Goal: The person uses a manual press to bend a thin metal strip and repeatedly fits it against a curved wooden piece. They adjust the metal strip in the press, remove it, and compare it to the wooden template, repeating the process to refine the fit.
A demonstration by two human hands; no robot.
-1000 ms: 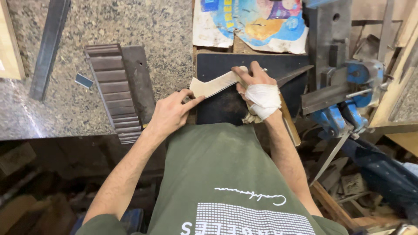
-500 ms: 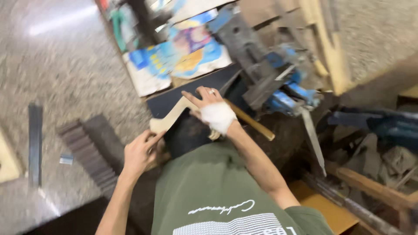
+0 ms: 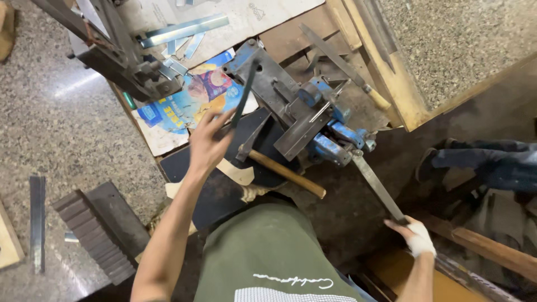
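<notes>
The left hand [image 3: 208, 144] was raised at about 10 o'clock from the person's chest, fingers closed around the lower end of a thin dark metal strip [image 3: 244, 94]. The strip ran up from the hand toward 1 o'clock, crossing the grey steel arm of the blue bench vise [image 3: 319, 126]. The right hand [image 3: 415, 235], wrapped in white bandage, was at 4 o'clock, clenched on the lower end of the long flat steel handle bar [image 3: 376, 184] that ran down from the vise toward 5 o'clock.

A hammer with a wooden handle [image 3: 284, 172] lay on the black rubber mat [image 3: 221, 190], between the two hands, its head just beside the vise. A pale, flat wooden cut-out [image 3: 235, 172] rested on the mat directly below the left hand, not touched by either hand. A colourful printed sheet [image 3: 187, 103] lay at 11 o'clock of the left hand. A stack of dark ribbed blocks [image 3: 98, 229] sat on the granite floor [image 3: 61, 128] at 8 o'clock. Shiny metal strips [image 3: 184, 31] lay at 12 o'clock, well apart from the hands.
</notes>
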